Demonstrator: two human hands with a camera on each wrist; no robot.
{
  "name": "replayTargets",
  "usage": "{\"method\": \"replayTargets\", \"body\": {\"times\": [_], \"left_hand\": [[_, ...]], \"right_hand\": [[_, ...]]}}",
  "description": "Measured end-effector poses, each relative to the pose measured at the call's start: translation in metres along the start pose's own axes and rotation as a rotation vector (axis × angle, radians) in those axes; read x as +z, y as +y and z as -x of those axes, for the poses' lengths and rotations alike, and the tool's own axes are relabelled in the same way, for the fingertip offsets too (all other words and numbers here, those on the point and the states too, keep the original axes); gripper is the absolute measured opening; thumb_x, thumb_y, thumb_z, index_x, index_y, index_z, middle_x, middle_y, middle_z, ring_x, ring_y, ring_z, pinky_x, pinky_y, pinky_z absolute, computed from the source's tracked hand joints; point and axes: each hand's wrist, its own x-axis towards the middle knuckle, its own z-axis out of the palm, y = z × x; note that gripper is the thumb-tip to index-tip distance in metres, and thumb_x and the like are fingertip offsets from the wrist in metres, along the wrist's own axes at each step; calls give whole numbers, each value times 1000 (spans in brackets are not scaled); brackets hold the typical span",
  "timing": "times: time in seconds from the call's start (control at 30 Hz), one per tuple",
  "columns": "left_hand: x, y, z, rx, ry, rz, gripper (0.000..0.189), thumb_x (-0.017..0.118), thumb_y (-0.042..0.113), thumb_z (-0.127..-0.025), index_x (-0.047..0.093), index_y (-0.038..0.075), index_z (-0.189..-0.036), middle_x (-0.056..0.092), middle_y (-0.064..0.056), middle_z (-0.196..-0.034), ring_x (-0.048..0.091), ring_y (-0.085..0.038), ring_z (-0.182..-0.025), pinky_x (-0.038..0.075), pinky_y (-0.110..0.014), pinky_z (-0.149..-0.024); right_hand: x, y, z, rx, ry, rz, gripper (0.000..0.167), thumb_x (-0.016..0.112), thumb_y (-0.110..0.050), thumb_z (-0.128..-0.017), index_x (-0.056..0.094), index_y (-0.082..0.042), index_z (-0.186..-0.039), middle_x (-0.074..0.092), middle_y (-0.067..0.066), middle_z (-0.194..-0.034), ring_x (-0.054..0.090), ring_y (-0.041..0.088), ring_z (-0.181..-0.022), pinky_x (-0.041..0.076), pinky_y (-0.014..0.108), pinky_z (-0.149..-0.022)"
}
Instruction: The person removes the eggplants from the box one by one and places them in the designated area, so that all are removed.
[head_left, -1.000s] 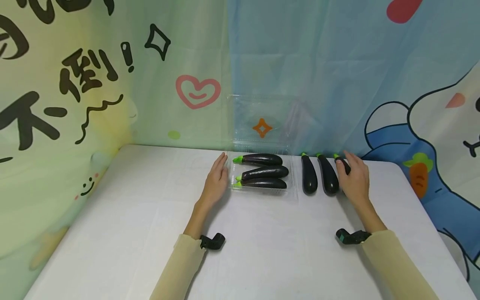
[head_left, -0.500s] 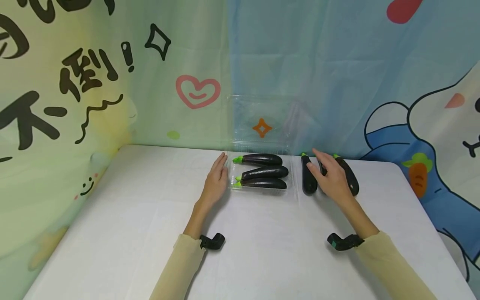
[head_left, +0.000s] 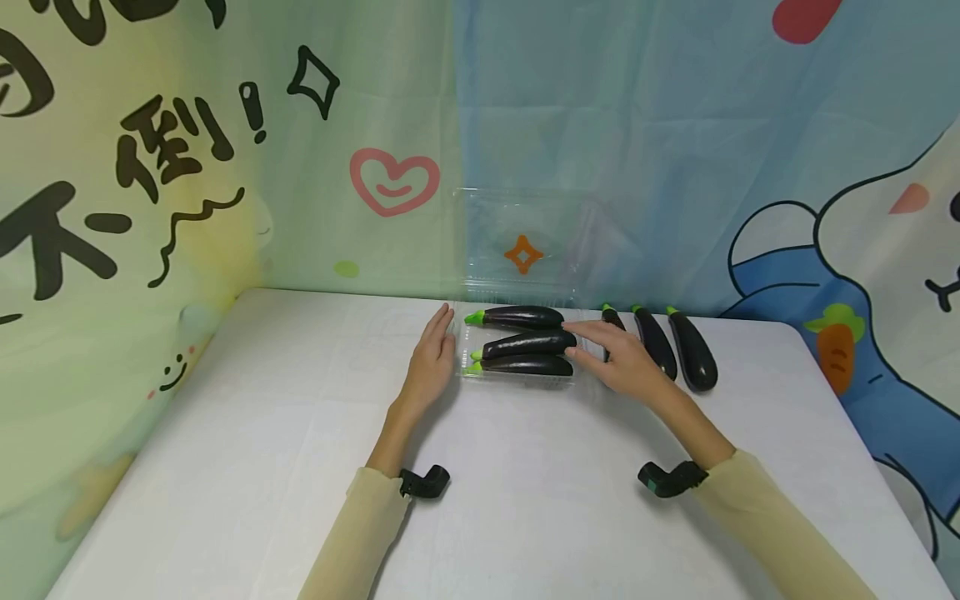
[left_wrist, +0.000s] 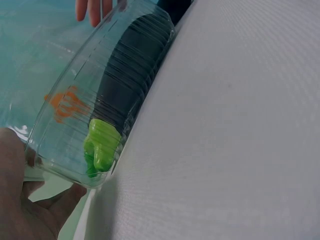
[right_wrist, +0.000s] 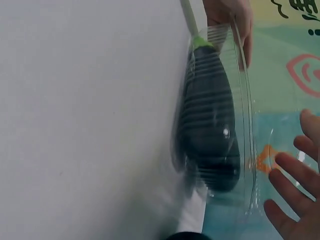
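A clear plastic container [head_left: 517, 382] with a raised lid [head_left: 517, 200] stands at the table's back edge. Inside lie three dark eggplants with green stems: a back one [head_left: 523, 317], a middle one [head_left: 528, 343] and a front one [head_left: 525, 366]. Against the container's left end rests my left hand [head_left: 431, 360], its fingers extended. My right hand [head_left: 618, 354] hovers by the right end with fingers spread and nothing held; the right wrist view also shows these fingers [right_wrist: 295, 175] apart. Whether it touches the container is unclear.
Right of the container, three more eggplants lie in a row: one mostly hidden by my right hand [head_left: 612, 317], a middle one [head_left: 656, 342] and the rightmost [head_left: 693, 350]. A printed curtain [head_left: 675, 167] hangs behind the white table [head_left: 517, 500].
My right hand has moved left, from the rightmost loose eggplant, past the others, to the container's right end. My left hand and the eggplants have stayed put.
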Motion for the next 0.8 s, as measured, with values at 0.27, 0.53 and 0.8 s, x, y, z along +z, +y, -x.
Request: {"method": "replayTargets", "body": {"times": [0.27,0.53,0.8], "left_hand": [[-1,0,0,-4,-6,-5,48,36,14,-102,36,5,-149,30,-3,-160,27,-22,-148,24,-40,-122],[-2,0,-1,0,2,0,48,36,13,-102,36,4,-149,31,-4,-159,27,-22,-148,24,-40,-122],[-1,-1,0,-4,-6,6,48,36,15,-103,35,3,-149,29,-4,-160,26,-22,-149,22,-40,-123]], "right_hand": [[10,-12,-12,-40,-175,-44,45,62,-27,-95,56,-11,-137,57,14,-139,50,36,-130,44,58,-102],[26,-17,-33,-86,-288,-72,43,59,-28,-97,57,-11,-137,59,11,-136,55,31,-126,47,52,-101],[39,-22,-48,-72,-353,-103,43,60,-26,-96,58,-8,-135,59,13,-137,55,31,-128,47,50,-103]]}}
